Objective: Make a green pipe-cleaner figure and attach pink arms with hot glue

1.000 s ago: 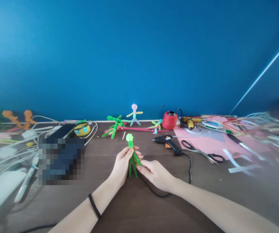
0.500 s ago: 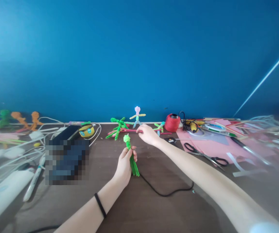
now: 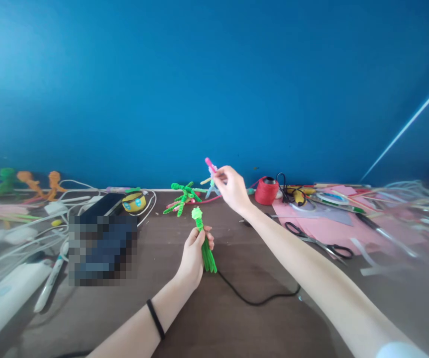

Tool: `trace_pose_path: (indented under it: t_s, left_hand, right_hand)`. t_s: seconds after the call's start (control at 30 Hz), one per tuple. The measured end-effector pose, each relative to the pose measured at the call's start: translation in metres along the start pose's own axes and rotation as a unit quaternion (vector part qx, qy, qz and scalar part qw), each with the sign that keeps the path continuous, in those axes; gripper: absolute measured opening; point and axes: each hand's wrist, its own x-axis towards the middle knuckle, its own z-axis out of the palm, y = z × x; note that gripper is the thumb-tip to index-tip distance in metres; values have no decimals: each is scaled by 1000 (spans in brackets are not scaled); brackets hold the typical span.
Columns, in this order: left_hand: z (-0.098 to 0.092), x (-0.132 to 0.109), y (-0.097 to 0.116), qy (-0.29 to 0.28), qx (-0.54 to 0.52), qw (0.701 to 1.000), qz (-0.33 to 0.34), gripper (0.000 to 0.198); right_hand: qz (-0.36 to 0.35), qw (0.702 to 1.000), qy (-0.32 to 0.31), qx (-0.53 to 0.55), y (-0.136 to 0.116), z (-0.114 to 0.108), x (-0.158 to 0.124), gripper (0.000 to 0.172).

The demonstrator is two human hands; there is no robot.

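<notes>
My left hand is closed round a bundle of green pipe cleaners, topped by a pale green knobbly head. Raised beyond it, my right hand pinches a pink stick-like piece, whose lower part the fingers hide. Behind that hand a small figure with pale blue legs is partly covered. A green twisted pipe-cleaner figure sits to the left of it, over pink and red pieces.
Red thread spool, black scissors and pink paper lie to the right. On the left are a yellow tape roll, a marker, white cables and orange figures. A black cord curves in front.
My right hand has risen from the table with the pink piece, which now points up and left. My left hand still holds the green bundle in nearly the same place.
</notes>
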Motion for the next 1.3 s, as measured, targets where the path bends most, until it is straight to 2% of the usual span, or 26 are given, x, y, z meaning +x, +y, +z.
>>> trace_pose_path:
  t_s: [0.07,0.17,0.23,0.37,0.43,0.47,0.57,0.63,0.67,0.83,0.93,1.1,1.3]
  left_hand:
    - [1,-1,0,0,-2,1000,-2,18]
    - [0,-1,0,-7,-6,1000,2,19]
    - [0,-1,-1,-17,-3,1000,1,20]
    - [-1,-2,0,-24,17,999,-18,20]
    - [-2,-3,0,-29,21,999,-21,19]
    - [-2,-3,0,-33,20,999,-21,18]
    - [-3,-3,0,-41,7,999,-17,17]
    - [-3,-3,0,-45,3,999,-14,16]
    - [-3,-3,0,-48,3,999,-13,15]
    - [-3,-3,-2,-51,21,998,5,16]
    - [-3,-4,-4,-61,41,997,8,16]
    - [-3,-7,-6,-105,65,992,35,18]
    - [2,-11,-8,-116,89,988,49,18]
  right_hand:
    - [-26,995,70,66,-8,-17,5,7]
    - [-84,982,151,72,-21,-43,2,5]
    - [-111,978,169,41,-30,-59,-6,2]
    - [-176,963,172,-108,-49,-80,-31,6]
    - [-196,961,138,-134,-56,-83,-44,4]
    - [-191,968,109,-125,-57,-83,-51,10]
    - [-101,992,-60,-40,-53,-78,-68,30]
    - [-66,981,-179,-17,-46,-72,-79,28]
    - [-59,975,-215,-22,-43,-68,-84,27]
    - [25,965,-253,-67,-33,-51,-100,19]
    - [66,955,-281,-72,-32,-45,-105,20]
    - [80,949,-297,-71,-28,-44,-108,22]
    - [91,949,-296,-61,-26,-49,-106,23]
